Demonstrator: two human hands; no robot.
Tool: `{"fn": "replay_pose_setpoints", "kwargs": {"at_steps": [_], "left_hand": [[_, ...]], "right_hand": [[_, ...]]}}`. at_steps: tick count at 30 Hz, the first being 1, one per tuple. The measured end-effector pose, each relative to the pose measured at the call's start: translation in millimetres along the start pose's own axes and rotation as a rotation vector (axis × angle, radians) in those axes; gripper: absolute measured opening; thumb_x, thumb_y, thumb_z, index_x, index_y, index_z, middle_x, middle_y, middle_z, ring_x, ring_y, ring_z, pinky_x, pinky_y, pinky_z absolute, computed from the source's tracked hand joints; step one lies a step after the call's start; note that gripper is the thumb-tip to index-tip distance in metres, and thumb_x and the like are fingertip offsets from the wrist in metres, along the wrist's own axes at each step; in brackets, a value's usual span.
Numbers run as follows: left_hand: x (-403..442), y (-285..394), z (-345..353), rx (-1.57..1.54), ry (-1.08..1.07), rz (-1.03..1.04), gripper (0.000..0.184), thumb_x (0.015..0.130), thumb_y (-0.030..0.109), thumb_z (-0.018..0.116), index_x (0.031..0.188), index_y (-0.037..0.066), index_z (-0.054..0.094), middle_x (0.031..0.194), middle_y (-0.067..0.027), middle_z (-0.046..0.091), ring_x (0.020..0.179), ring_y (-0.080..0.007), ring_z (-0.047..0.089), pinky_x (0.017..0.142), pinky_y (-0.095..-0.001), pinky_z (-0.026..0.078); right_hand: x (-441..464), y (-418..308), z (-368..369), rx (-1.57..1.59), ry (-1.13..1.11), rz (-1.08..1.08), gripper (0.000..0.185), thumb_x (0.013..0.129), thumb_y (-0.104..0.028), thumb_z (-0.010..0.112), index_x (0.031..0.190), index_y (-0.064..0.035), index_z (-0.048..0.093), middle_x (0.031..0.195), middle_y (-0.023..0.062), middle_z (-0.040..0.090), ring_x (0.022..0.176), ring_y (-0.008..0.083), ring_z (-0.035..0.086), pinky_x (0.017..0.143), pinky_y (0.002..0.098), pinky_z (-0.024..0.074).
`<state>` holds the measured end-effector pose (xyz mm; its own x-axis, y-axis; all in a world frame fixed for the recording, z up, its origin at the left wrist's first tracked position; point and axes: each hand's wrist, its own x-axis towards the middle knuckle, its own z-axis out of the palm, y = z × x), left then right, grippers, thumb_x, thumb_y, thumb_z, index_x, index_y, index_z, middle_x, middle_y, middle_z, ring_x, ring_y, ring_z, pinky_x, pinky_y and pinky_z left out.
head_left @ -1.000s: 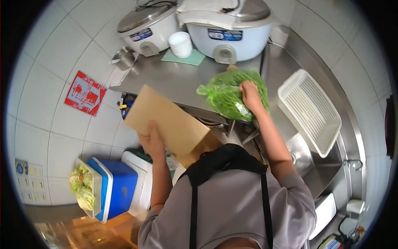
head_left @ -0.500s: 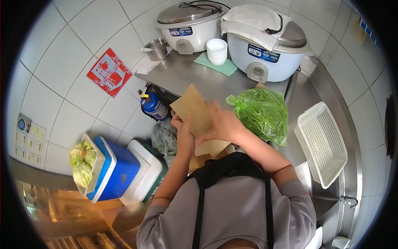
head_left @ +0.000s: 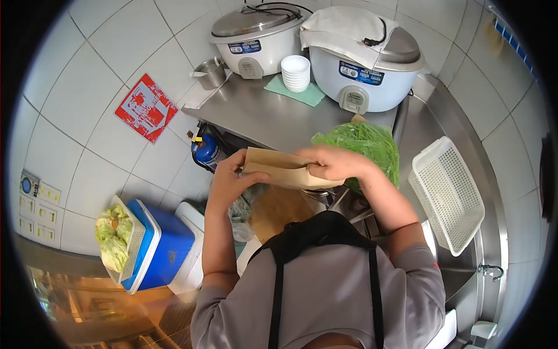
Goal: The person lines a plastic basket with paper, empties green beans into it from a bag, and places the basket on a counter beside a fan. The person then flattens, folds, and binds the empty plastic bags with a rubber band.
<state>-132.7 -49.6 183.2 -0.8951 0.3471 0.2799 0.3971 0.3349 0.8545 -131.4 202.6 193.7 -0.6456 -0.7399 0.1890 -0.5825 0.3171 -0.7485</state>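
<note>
A brown paper bag (head_left: 279, 168) is held sideways between both hands, with its opening parted along the upper side. My left hand (head_left: 235, 177) grips its left end, the thumb on the near face. At the other end, my right hand (head_left: 331, 163) is closed on the bag's edge. Just behind my right hand, a clear plastic bag of green vegetables (head_left: 372, 145) rests on the steel counter (head_left: 261, 119), partly hidden by the hand and forearm.
Two rice cookers (head_left: 363, 78) stand at the back, with stacked white bowls (head_left: 296, 74) on a green cloth. A white basket (head_left: 447, 198) is by the sink at right. At left are a fire extinguisher (head_left: 207, 150), a blue cooler (head_left: 165, 247) and lettuce (head_left: 113, 235).
My right hand left the vegetable bag and took hold of the paper bag. The paper bag, earlier flat and upright in my left hand, is now held sideways with its mouth parted.
</note>
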Motion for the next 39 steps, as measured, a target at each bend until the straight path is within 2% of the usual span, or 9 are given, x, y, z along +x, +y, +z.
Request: {"fn": "replay_pose_setpoints", "kwargs": {"at_steps": [2,7,8,14,24,26,33,36,39], "left_hand": [[6,14,11,-0.123,0.000,-0.094,0.022,0.065,0.012,0.074,0.078,0.000,0.061,0.072,-0.0017,0.062,0.068,-0.0057,0.054,0.062,-0.0205,0.043],[6,13,39,-0.067,0.260,-0.027,0.021,0.065,0.010,0.073,0.077,-0.001,0.059,0.072,-0.0018,0.061,0.066,-0.0063,0.053,0.061,-0.0210,0.043],[3,15,43,-0.153,0.313,-0.008,0.021,0.065,0.009,0.073,0.076,-0.001,0.058,0.072,-0.0019,0.061,0.066,-0.0066,0.053,0.061,-0.0211,0.043],[-3,21,45,-0.017,-0.010,-0.061,0.015,0.067,0.006,0.071,0.078,-0.001,0.063,0.068,-0.0025,0.061,0.062,-0.0075,0.053,0.059,-0.0221,0.043],[-21,11,45,-0.180,0.097,0.040,0.007,0.067,-0.002,0.067,0.072,-0.003,0.063,0.069,-0.0052,0.060,0.061,-0.0107,0.053,0.056,-0.0216,0.042],[-17,15,45,-0.372,0.205,-0.140,0.015,0.069,0.002,0.070,0.081,-0.004,0.062,0.076,-0.0070,0.062,0.069,-0.0143,0.058,0.066,-0.0237,0.046],[16,-10,59,-0.193,-0.146,-0.019,0.025,0.083,0.020,0.060,0.094,-0.003,0.059,0.086,-0.0091,0.062,0.078,-0.0146,0.058,0.070,-0.0268,0.045],[32,4,93,0.366,-0.241,0.429,0.020,0.081,0.020,0.059,0.083,0.000,0.059,0.073,-0.0109,0.062,0.062,-0.0209,0.059,0.056,-0.0291,0.045],[37,32,125,0.490,-0.462,0.858,0.019,0.077,0.021,0.063,0.073,0.003,0.058,0.064,-0.0109,0.058,0.057,-0.0271,0.057,0.050,-0.0324,0.044]], "right_hand": [[-3,-7,-5,0.018,0.050,-0.030,0.048,0.073,-0.012,0.050,0.120,-0.0041,0.043,0.092,0.0228,0.058,0.084,0.0369,0.056,0.073,0.0416,0.0449],[0,-31,18,-0.426,0.276,0.266,0.053,0.069,-0.021,0.065,0.116,-0.0073,0.044,0.090,0.0185,0.058,0.083,0.0357,0.055,0.069,0.0409,0.0443],[1,-35,17,-0.439,0.302,0.329,0.039,0.068,-0.024,0.067,0.099,-0.0079,0.052,0.076,0.0154,0.059,0.075,0.0373,0.055,0.063,0.0442,0.0433],[-13,-34,10,-0.419,0.303,0.195,0.016,0.069,-0.021,0.064,0.078,-0.0102,0.057,0.068,0.0121,0.058,0.066,0.0346,0.056,0.058,0.0447,0.0437],[-74,-39,37,-0.598,0.360,0.294,0.014,0.073,-0.017,0.056,0.078,-0.0037,0.055,0.071,0.0131,0.058,0.070,0.0330,0.058,0.058,0.0417,0.0460],[-86,-42,39,-0.588,0.381,0.344,0.014,0.074,-0.016,0.056,0.079,-0.0031,0.055,0.071,0.0138,0.058,0.072,0.0331,0.058,0.059,0.0418,0.0457],[-146,-27,45,-0.277,0.570,0.604,0.028,0.072,-0.020,0.063,0.094,-0.0027,0.055,0.086,0.0166,0.057,0.086,0.0334,0.055,0.075,0.0419,0.0428],[-141,-56,55,-0.765,0.839,0.644,0.050,0.074,-0.024,0.059,0.117,-0.0047,0.043,0.110,0.0097,0.049,0.105,0.0278,0.046,0.090,0.0420,0.0352],[-114,-100,53,-1.240,0.754,0.474,0.035,0.072,-0.022,0.055,0.102,-0.0044,0.052,0.094,0.0082,0.054,0.093,0.0245,0.052,0.088,0.0424,0.0359]]}}
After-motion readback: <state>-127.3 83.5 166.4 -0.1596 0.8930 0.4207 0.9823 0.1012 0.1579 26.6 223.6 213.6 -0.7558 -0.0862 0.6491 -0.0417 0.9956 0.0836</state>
